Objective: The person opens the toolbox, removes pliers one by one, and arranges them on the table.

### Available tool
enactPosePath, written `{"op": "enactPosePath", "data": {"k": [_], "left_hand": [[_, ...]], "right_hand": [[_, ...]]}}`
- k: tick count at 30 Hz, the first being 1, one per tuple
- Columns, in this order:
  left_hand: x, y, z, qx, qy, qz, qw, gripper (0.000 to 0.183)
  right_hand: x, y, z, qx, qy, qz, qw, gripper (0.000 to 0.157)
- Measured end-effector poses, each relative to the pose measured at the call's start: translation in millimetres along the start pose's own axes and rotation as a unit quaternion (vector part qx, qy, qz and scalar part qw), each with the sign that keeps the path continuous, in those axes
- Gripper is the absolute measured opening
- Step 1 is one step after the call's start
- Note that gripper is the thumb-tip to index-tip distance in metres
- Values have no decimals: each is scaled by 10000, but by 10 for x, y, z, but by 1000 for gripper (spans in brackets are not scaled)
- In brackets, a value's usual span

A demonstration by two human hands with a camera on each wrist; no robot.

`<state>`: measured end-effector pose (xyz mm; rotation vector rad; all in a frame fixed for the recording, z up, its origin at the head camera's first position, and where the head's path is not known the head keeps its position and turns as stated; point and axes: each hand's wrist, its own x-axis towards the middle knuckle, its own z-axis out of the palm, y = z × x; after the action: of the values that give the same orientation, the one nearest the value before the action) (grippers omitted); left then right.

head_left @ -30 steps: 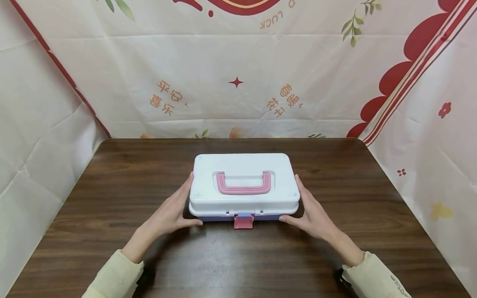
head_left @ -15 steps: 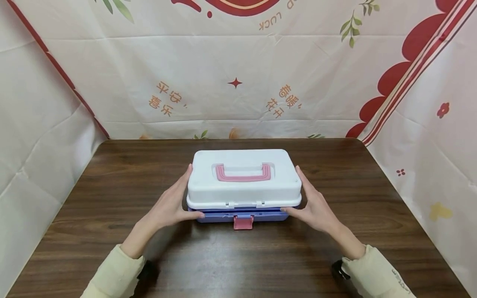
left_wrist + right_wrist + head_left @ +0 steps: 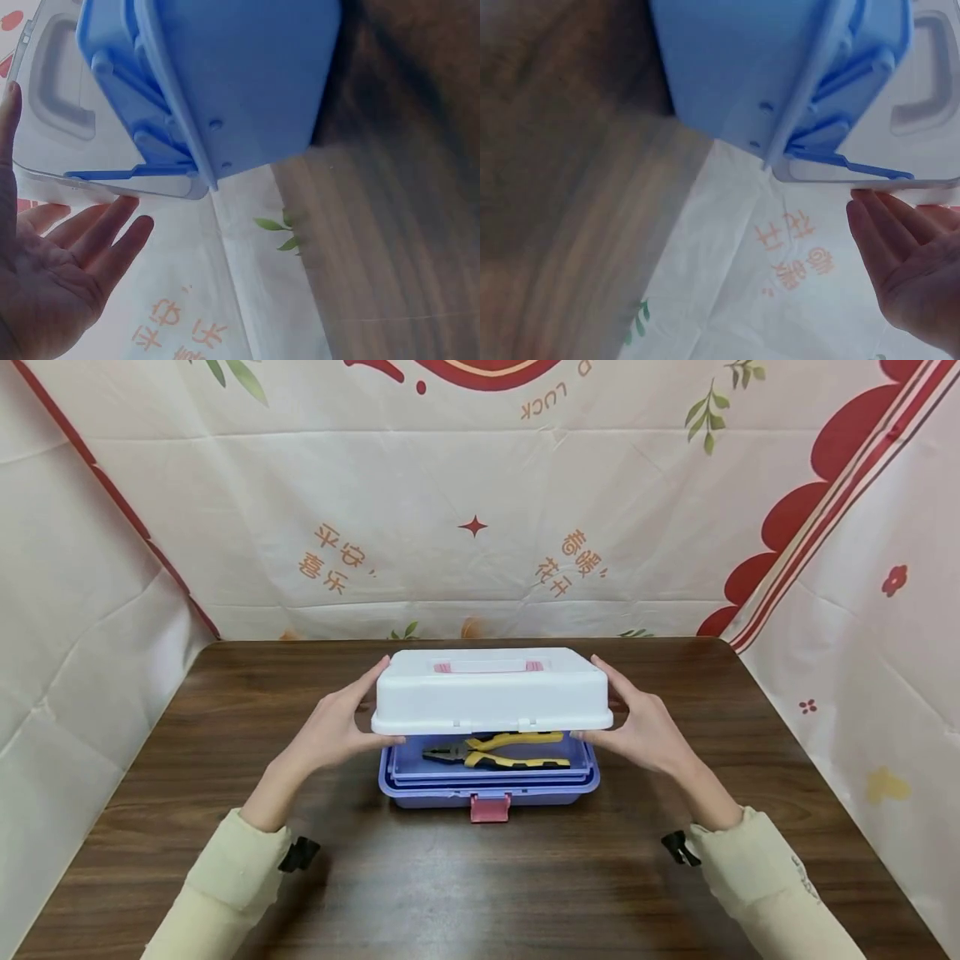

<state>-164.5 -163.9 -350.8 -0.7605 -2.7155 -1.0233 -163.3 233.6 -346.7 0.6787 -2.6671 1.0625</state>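
Gripping a tilted white lid at either end, two hands, blue-violet box beneath, pink latch

Between the left hand and right hand, the toolbox lid hides the back of the tray from us; behind both, we see sleeves cropped.

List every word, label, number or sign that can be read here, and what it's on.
"平安, 喜乐": backdrop cloth
"春暖, 花开": backdrop cloth
"LUCK", upside down, plus a "D" at the head view's top edge: backdrop cloth
Right sleeve: marks too small to read
Toolbox, pliers: no lettering seen
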Motion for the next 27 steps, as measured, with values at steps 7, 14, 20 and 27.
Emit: {"op": "enactPosePath", "data": {"k": [7,14,20,27], "left_hand": [[126,-15,-71,-386,-127,-221,9989,96],[257,-1,-182,-275,-242,-581,9976,90],[441,-26,-298,-87,-309,-802,9963,77],[671,-189,-352,-1245,-614,-1423,9800,66]], "right_hand": [[136,-19,-103,42,-187,310,9993,92],[312,-36,-216,-115,-436,552,9975,85],[552,-59,-357,110,-946,969,9907,76],[879,8,-496,870,-1620,1462,9720,73]]}}
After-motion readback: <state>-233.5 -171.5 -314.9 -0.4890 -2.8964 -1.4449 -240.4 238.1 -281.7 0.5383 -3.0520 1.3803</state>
